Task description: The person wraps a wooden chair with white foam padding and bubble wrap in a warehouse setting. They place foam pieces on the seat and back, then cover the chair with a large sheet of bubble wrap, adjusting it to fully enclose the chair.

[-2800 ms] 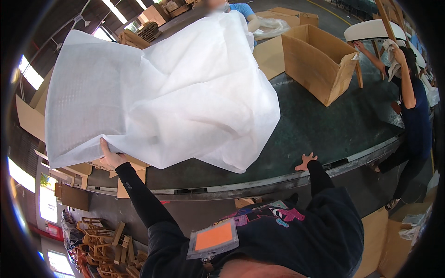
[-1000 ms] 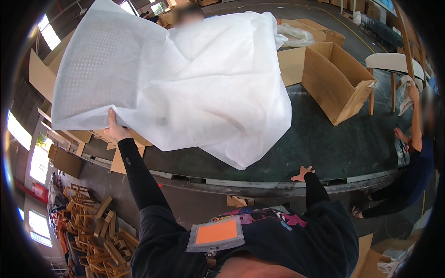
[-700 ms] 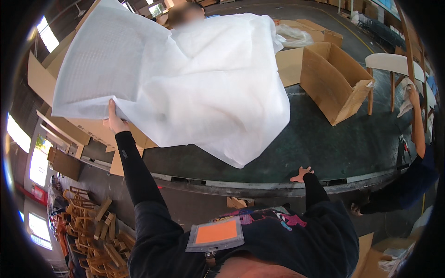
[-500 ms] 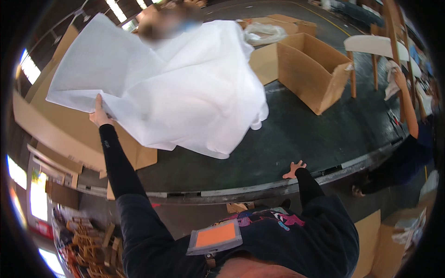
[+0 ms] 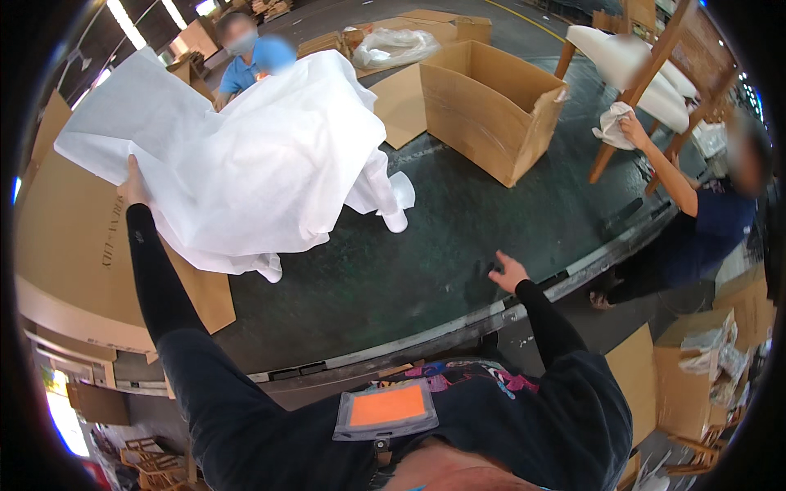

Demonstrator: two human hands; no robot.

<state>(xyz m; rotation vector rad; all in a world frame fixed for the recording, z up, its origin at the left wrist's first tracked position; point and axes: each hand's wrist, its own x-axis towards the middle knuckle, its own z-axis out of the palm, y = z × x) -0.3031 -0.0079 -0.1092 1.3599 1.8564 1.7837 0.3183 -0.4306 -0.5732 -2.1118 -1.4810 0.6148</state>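
My left hand [image 5: 133, 185] is closed on the near edge of a large white wrapping sheet [image 5: 254, 155], thumb raised along its fold. The sheet drapes loosely over something bulky on the table, hidden beneath it; white-wrapped ends [image 5: 396, 219] poke out at its right and lower side. Its left part stands up as a broad, flat panel. My right hand [image 5: 511, 272] holds nothing and hovers above the dark green table [image 5: 393, 278] near its front edge, fingers apart.
Cardboard [image 5: 74, 237] lies under and left of the sheet. An open cardboard box [image 5: 491, 114] stands beyond, with clear plastic [image 5: 396, 47] behind. A person in blue [image 5: 246, 74] is behind the sheet; another person [image 5: 712, 213] at right wipes a wooden chair [image 5: 634, 90] with a cloth.
The view has swung right. My right hand has come up from the tabletop. The sheet has shifted, baring more wrapped ends, and the person behind it shows more. My left hand keeps its hold.
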